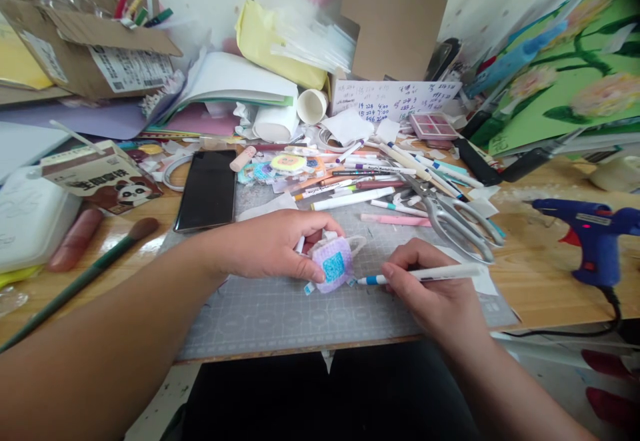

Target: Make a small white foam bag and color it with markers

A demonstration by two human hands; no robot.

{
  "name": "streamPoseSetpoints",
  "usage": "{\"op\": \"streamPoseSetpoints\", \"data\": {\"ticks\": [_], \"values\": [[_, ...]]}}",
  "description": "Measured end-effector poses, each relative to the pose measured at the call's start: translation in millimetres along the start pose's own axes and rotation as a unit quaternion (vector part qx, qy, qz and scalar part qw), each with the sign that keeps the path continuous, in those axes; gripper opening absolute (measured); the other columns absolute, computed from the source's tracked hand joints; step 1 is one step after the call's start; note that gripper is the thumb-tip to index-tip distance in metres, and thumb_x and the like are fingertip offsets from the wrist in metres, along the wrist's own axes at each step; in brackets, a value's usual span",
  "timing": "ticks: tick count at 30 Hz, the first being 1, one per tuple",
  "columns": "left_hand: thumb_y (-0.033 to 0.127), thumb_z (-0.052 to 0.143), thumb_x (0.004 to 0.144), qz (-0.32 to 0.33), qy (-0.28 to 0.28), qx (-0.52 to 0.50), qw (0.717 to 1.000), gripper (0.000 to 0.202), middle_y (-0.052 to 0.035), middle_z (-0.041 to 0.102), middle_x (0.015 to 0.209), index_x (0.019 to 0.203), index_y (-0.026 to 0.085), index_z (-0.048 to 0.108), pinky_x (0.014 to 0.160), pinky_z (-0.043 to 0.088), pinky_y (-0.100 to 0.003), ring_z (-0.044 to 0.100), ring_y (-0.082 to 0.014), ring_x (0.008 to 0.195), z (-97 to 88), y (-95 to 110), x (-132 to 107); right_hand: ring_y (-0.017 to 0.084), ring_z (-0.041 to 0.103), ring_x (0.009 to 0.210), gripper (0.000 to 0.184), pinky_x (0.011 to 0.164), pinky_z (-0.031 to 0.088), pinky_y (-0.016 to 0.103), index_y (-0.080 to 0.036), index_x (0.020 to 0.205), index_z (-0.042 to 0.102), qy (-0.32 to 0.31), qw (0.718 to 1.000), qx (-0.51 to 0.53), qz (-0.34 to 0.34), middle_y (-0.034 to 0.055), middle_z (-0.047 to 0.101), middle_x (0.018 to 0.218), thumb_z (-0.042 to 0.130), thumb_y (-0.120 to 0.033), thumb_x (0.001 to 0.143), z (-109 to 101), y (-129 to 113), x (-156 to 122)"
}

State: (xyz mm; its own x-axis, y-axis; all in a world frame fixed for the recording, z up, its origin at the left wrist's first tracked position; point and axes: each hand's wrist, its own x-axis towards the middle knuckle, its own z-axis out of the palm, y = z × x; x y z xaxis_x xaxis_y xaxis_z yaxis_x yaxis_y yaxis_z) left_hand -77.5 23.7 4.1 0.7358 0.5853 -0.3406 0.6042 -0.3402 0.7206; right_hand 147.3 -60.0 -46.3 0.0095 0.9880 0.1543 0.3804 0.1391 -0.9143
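Note:
Over the grey cutting mat (pixel 280 321), my left hand (pixel 280 244) grips a small purple craft piece (pixel 327 282) between thumb and fingers. The piece has a blue square on its front, a pale loop at its upper right and small blue-tipped tabs at its lower corners. My right hand (pixel 433 288) holds a white marker (pixel 445 272) with a blue band near its tip. The marker's tip points left and is at the tab on the piece's right side; whether it touches, I cannot tell.
Many markers (pixel 350 194) and silver scissors (pixel 445 214) lie behind my hands. A black phone (pixel 207 188) and a panda carton (pixel 107 178) are on the left, with a long brush (pixel 85 281). At right stands a blue glue gun (pixel 595 234), its cord trailing along the table edge.

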Motion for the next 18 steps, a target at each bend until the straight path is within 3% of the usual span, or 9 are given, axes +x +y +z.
{"op": "streamPoseSetpoints", "data": {"ticks": [18], "values": [[0.031,0.07,0.075,0.004,-0.002,-0.006,1.0,0.044,0.0038,0.061,0.096,0.116,0.026,0.054,0.069,0.041,-0.022,0.058,-0.0157,0.084,-0.4,-0.3,1.2,0.012,0.045,0.053,0.019,0.051,0.033,0.026,-0.02,0.062,0.054,-0.006,1.0,-0.002,-0.002,-0.0034,0.053,0.056,0.061,-0.025,0.079,0.6,-3.3,-0.4]]}}
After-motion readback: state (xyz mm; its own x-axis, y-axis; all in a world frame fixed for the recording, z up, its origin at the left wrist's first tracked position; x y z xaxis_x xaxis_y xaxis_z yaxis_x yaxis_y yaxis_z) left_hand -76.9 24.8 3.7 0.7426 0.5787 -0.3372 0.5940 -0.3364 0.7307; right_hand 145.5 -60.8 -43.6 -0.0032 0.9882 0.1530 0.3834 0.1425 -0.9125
